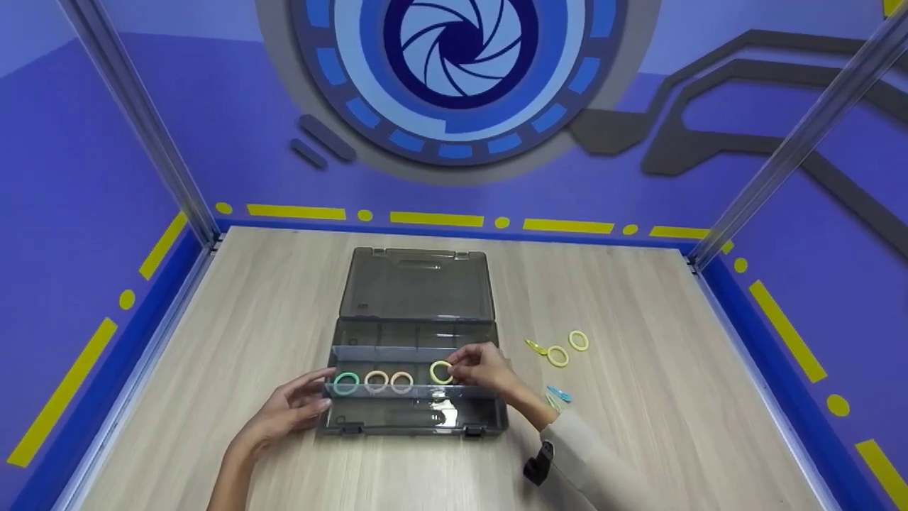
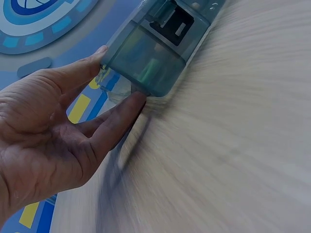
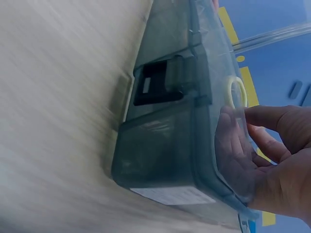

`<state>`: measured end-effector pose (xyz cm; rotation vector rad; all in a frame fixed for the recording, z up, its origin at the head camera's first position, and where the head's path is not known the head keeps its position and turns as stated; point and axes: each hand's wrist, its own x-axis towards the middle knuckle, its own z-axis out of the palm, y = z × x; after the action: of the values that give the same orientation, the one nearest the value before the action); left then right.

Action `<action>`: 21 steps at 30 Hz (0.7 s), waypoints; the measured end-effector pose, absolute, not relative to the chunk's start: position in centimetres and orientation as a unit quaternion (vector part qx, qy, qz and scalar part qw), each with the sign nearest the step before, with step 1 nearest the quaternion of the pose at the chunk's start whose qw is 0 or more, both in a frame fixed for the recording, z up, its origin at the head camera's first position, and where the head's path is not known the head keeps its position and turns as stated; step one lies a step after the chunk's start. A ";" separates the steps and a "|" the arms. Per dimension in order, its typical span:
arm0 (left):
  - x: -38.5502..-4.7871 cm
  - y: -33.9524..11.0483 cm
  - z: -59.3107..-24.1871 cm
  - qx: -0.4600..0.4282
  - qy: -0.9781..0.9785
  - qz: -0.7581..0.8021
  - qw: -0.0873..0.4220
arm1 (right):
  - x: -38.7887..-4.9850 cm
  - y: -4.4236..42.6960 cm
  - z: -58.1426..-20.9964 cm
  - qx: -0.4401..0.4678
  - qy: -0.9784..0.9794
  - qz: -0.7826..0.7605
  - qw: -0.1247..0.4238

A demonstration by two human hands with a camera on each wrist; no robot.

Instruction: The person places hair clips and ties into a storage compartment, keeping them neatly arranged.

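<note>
A smoky clear case (image 1: 417, 284) lies with its lid folded back. In its middle compartment a green ring (image 1: 346, 384) and two peach rings (image 1: 401, 383) stand in a row from the left. My right hand (image 1: 486, 369) pinches a pale yellow ring (image 1: 440, 372) by its right side, at the right part of that compartment; the right wrist view shows the ring (image 3: 237, 91) at the fingertips of the hand (image 3: 279, 150). My left hand (image 1: 284, 411) touches the case's left end, and in the left wrist view the hand (image 2: 63, 126) has thumb and fingers against its corner (image 2: 146, 63).
Right of the case lie two pale yellow rings (image 1: 578, 341) and a yellow clip-like piece (image 1: 536, 347). Nearer, by my right forearm, are a blue piece (image 1: 559, 394) and a green piece (image 1: 552, 403). Blue panels with metal posts border the wooden table (image 1: 269, 298).
</note>
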<state>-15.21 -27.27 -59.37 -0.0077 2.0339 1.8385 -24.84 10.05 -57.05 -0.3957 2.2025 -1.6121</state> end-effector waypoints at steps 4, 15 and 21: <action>-15.2 -27.2 -59.4 -0.011 0.734 0.651 0.194 | -24.9 9.5 -57.4 -0.151 0.814 -0.539 0.157; -15.2 -27.2 -59.5 -0.022 0.735 0.649 0.193 | -24.9 8.0 -58.1 -0.186 0.856 -0.468 0.119; -15.3 -27.3 -59.5 -0.017 0.735 0.650 0.194 | -24.9 7.6 -58.2 -0.214 0.864 -0.443 0.105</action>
<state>-15.31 -27.30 -59.50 -0.0490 2.0604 1.8224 -24.92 7.63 -58.20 -0.6296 2.5482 -1.3053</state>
